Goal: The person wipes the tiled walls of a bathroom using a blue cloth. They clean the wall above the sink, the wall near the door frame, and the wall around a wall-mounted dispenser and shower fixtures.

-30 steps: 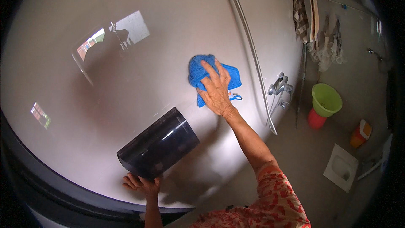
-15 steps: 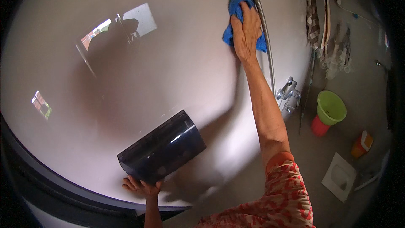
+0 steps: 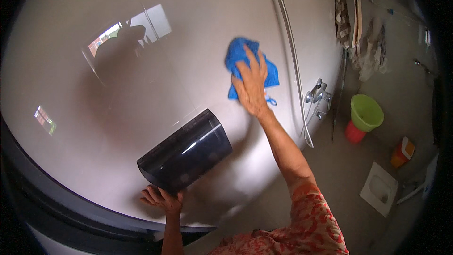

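My right hand (image 3: 252, 85) presses a blue cloth (image 3: 244, 53) against the glossy pale wall (image 3: 198, 52), fingers spread over it. A small loop hangs from the cloth's lower edge. Below and to the left, a dark, shiny, rounded box (image 3: 186, 151) sits against the wall, its kind unclear. Just under the box's lower left end is my left hand (image 3: 163, 200), fingers stretched out and apart, close to the wall. Part of its thumb side is at the box's edge; whether it touches, I cannot tell.
A metal shower hose (image 3: 290, 42) hangs right of the cloth, near a chrome tap (image 3: 318, 97). Further right are hanging cloths (image 3: 343, 19), a green basin (image 3: 366, 113) on a red bucket (image 3: 355, 132), an orange-and-white container (image 3: 402, 152) and a squat toilet (image 3: 379, 190).
My right hand has moved down and left with the blue cloth, away from the shower hose. My left hand stays beneath the dark box. The view has shifted slightly.
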`<state>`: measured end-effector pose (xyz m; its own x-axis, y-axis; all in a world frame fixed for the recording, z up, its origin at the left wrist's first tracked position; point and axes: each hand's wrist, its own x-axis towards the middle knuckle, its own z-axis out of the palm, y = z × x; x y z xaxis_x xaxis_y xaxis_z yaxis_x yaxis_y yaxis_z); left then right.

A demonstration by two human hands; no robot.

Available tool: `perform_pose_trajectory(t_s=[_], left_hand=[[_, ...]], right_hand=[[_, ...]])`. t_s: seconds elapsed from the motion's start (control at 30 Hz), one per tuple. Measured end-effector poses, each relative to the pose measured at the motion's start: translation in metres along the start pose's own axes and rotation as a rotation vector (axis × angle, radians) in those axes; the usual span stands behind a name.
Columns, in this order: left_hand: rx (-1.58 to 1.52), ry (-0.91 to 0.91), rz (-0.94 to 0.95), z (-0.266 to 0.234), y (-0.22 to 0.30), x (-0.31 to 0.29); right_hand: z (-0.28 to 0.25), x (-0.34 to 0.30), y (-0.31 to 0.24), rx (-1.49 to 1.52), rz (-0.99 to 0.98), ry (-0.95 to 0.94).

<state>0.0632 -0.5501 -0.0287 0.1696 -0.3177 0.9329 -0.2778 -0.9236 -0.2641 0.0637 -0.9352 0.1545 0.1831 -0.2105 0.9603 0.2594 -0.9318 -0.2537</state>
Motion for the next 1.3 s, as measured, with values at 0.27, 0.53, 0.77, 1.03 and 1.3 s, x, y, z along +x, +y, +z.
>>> perform_pose_trajectory(t_s=[0.27,0.53,0.77,1.03,1.3], left_hand=[[-0.179,0.013,-0.084,-0.012,0.019,0.017],[-0.281,0.118,-0.154,0.010,0.031,0.012],[-0.220,0.081,-0.187,0.016,0.035,-0.006],[-0.207,0.124,-0.139,0.016,0.040,0.006],[-0.203,0.152,-0.143,0.013,0.045,0.019]], right_hand=[[0.001,-0.058,-0.010,0.016,-0.114,-0.170],[-0.006,0.036,-0.004,-0.081,-0.202,-0.024],[0.002,0.107,0.000,-0.008,-0.116,0.238],[0.005,0.104,-0.029,0.018,-0.308,0.158],[-0.016,0.033,-0.045,0.143,-0.371,-0.289]])
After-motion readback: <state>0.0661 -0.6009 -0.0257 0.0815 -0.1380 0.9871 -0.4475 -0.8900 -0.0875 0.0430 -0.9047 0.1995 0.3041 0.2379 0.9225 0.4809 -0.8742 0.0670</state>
